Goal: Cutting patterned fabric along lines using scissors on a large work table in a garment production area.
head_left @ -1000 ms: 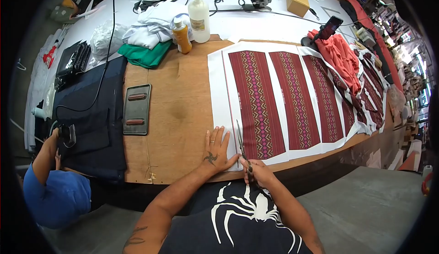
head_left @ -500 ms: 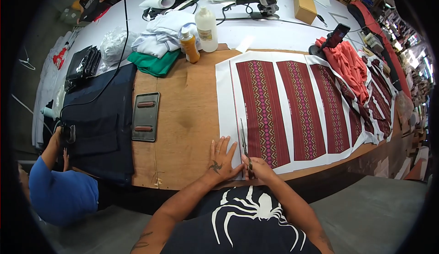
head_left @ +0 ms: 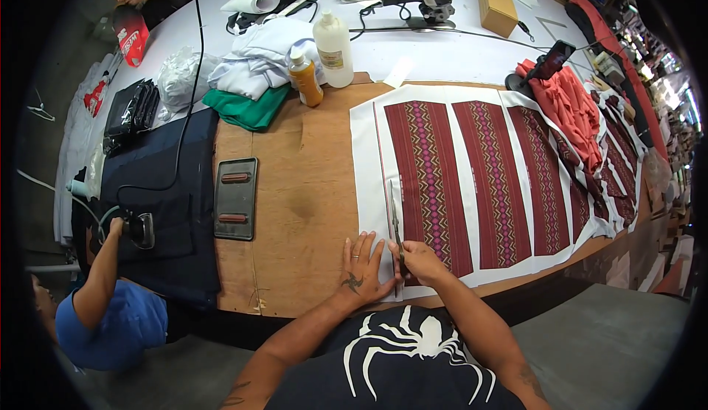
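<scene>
My right hand (head_left: 422, 263) is wrapped around the handles of a pair of scissors (head_left: 396, 214), whose long blades point away from me along the white strip at the fabric's left side. This white fabric (head_left: 466, 181) bears several maroon panels patterned with zigzags and diamonds. Fingers spread, my left hand (head_left: 366, 268) lies flat over the fabric's near left edge, just left of the scissors. Part of the lower blades and the handles is hidden by my right hand.
A black tray (head_left: 235, 200) lies left on the wooden table (head_left: 302, 167). Farther left, a co-worker's hand holds an iron (head_left: 140, 229) on dark cloth. Beyond stand an orange bottle (head_left: 306, 82) and a clear bottle (head_left: 333, 52). Coral cloth (head_left: 568, 119) and a phone stand (head_left: 549, 63) are right.
My right hand and the scissors have moved slightly forward along the white strip. At left, the co-worker's iron has slid right; a person at the back now has a red bag in front.
</scene>
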`<state>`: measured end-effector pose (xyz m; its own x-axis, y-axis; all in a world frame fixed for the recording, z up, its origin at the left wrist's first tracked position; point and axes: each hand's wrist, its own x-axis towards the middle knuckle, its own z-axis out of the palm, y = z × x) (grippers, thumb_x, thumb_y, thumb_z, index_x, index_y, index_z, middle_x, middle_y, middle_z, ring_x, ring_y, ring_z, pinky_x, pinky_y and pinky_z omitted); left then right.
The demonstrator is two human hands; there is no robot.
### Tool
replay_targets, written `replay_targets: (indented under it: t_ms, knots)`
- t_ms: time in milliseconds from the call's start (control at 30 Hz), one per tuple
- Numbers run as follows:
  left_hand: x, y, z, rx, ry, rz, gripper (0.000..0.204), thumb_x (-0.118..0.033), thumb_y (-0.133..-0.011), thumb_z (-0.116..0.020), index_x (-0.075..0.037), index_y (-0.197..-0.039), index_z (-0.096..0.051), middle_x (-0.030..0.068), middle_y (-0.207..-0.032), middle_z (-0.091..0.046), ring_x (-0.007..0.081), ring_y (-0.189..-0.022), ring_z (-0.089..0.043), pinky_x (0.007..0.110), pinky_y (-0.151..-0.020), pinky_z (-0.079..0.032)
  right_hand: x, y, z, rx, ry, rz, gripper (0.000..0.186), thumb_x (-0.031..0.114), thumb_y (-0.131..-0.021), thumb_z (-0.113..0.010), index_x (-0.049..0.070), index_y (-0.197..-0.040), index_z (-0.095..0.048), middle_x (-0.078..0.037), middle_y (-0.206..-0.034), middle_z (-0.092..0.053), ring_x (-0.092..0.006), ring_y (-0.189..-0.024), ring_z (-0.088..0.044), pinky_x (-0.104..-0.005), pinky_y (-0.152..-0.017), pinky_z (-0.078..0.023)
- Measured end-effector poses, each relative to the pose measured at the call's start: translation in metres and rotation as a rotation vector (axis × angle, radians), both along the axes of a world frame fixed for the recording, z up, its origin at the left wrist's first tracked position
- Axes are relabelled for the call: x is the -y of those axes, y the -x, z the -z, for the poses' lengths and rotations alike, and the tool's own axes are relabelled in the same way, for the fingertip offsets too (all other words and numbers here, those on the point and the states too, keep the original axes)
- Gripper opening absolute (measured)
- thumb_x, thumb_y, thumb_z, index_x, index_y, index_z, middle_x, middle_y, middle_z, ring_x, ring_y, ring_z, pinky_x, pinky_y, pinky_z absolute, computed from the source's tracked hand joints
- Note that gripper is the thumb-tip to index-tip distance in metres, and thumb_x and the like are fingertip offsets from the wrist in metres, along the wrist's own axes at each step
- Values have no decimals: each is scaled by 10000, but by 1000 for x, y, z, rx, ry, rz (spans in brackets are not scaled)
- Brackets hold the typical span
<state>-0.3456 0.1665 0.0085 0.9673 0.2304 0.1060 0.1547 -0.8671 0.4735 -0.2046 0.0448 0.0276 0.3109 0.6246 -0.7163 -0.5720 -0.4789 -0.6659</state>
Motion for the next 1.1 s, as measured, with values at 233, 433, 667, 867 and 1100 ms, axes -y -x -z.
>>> replay_targets:
  t_ms: [233,433,667,867,1100]
  knots:
    - [-2,-1,-5,31,25,-21,879,-533,-737,-758,34,-1348,-480,265,-1420,-386,436,-1385,-307,635,-1135,-158,-15,-17,-20,-131,-21,79,504,566,-932,-605,105,-745,-521,-28,-604,-568,-131,-476,-570,-232,-410,-356]
    - [-4,-5,-4,12,14,-8,885,-581,-739,-747,48,-1317,-513,270,-1414,-387,433,-1380,-314,630,-1135,-163,-34,-40,-5,30,20,-3,485,551,-937,-602,112,-745,-527,-26,-608,-571,-131,-482,-579,-229,-403,-346]
    - [-3,-2,-5,27,14,-14,895,-571,-738,-752,51,-1330,-497,266,-1403,-398,428,-1371,-324,638,-1129,-170,-48,-57,-19,-76,-3,68,462,522,-936,-626,115,-742,-526,-21,-604,-574,-126,-484,-581,-224,-401,-344]
    - [-2,-7,-11,13,30,-15,898,-530,-716,-777,70,-1321,-493,270,-1386,-410,436,-1355,-340,644,-1125,-172,-53,-66,-4,52,-7,-11,500,584,-897,-643,133,-722,-514,-17,-588,-560,-131,-475,-573,-226,-400,-331]
    - [-60,-82,7,177,21,-43,885,-405,-720,-781,60,-1383,-422,286,-1447,-362,451,-1380,-323,621,-1144,-171,-60,-83,-4,-135,-29,61,529,621,-881,-638,134,-719,-510,-32,-578,-576,-147,-477,-583,-244,-411,-335]
